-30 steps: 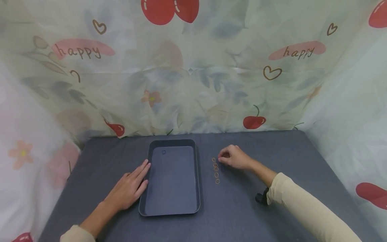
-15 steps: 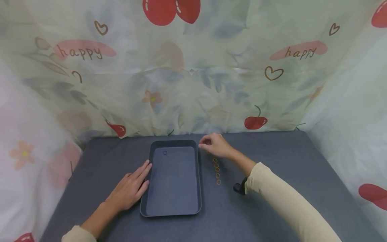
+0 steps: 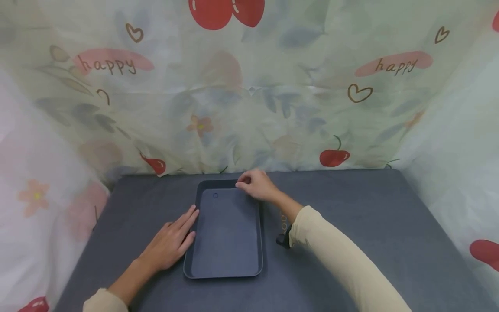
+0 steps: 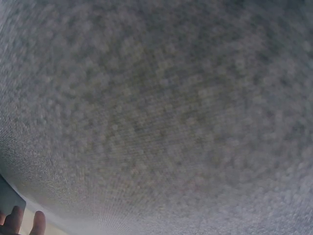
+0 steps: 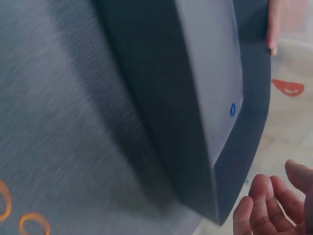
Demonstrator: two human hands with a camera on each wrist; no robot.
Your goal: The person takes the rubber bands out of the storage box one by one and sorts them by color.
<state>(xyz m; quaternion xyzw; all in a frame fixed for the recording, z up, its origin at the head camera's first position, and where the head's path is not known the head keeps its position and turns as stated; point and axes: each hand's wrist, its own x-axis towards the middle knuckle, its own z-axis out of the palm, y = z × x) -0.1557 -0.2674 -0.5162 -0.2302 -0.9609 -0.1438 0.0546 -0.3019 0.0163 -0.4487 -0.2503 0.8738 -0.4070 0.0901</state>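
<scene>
A dark grey rectangular tray (image 3: pixel 229 236) lies on the table, with one small blue ring (image 5: pixel 233 109) inside near its far left corner. My left hand (image 3: pixel 170 242) rests along the tray's left rim, fingers nearly straight. Over the tray's far right corner is my right hand (image 3: pixel 257 185), its thumb and forefinger brought close together in the head view. Anything between those fingertips is too small or hidden to make out; the right wrist view shows the fingers (image 5: pixel 261 188) bent. Thin orange rings (image 3: pixel 284 226) lie in a column right of the tray, partly covered by the right forearm.
Dark grey cloth covers the table (image 3: pixel 351 203). A patterned curtain (image 3: pixel 249 121) hangs behind it and along both sides. A black wrist device (image 3: pixel 283 239) sits below the right sleeve, close to the orange rings.
My right hand has moved left from beside the orange rings, over the tray's right rim, to its far right corner. The left hand and the blue ring keep their places.
</scene>
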